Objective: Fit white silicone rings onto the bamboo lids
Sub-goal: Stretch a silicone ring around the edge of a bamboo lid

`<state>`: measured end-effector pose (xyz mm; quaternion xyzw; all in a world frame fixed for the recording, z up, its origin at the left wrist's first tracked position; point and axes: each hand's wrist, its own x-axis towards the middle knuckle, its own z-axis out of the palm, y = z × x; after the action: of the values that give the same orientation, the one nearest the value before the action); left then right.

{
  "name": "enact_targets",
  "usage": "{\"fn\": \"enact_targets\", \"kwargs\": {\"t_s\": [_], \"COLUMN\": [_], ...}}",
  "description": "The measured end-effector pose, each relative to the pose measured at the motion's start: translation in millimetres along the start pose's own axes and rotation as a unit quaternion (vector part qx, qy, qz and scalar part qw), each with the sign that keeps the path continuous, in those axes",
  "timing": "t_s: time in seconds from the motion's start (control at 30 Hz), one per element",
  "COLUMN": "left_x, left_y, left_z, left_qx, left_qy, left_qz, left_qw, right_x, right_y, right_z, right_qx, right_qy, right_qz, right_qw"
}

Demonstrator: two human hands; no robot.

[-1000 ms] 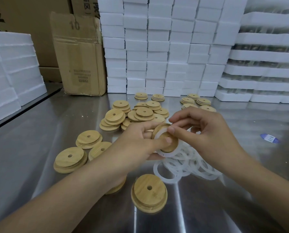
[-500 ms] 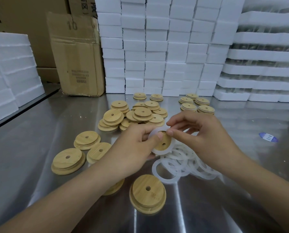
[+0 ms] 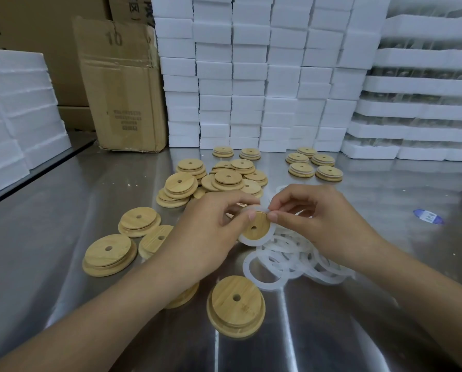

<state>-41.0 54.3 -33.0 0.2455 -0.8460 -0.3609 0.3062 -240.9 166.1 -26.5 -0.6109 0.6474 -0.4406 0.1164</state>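
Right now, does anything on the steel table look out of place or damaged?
Only small things: a blue-and-white oval sticker lies alone on the steel table, apart from the work. The brown cardboard box behind looks creased, with its top flap bent.

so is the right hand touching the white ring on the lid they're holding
Touching. The head view shows the right hand with thumb and forefinger pinching the top edge of the white ring around the held bamboo lid, which the left hand steadies.

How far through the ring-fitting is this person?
Early. Five lids at the back right show white rims, apparently ringed. Left hand and right hand are stretching a ring round one lid. The bare pile and loose rings remain.
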Motion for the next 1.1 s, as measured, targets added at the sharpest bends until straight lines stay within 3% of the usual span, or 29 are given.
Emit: {"fn": "enact_targets", "kwargs": {"t_s": [0.07,0.3,0.67,1.1], "left_x": [-0.8,4.2,9.9,13.8], "left_y": [1.2,2.1,-0.1,-1.1], "left_z": [-1.7,-8.2,-24.1,-47.0], "left_qx": [0.028,-0.042,-0.171,-0.007], "left_qy": [0.026,0.042,-0.037,-0.073], "left_qz": [0.009,-0.007,-0.123,-0.099], "left_qw": [0.999,0.998,0.977,0.992], "right_x": [0.1,0.1,0.5,-0.6], "right_y": [1.1,0.8,-3.1,-2.2], "right_z": [-0.2,0.8,0.1,4.0], "right_qx": [0.003,0.004,-0.004,-0.014], "right_qy": [-0.006,-0.024,-0.042,-0.037], "right_qz": [0.009,0.029,0.027,0.042], "right_qw": [1.000,0.999,0.999,0.998]}}
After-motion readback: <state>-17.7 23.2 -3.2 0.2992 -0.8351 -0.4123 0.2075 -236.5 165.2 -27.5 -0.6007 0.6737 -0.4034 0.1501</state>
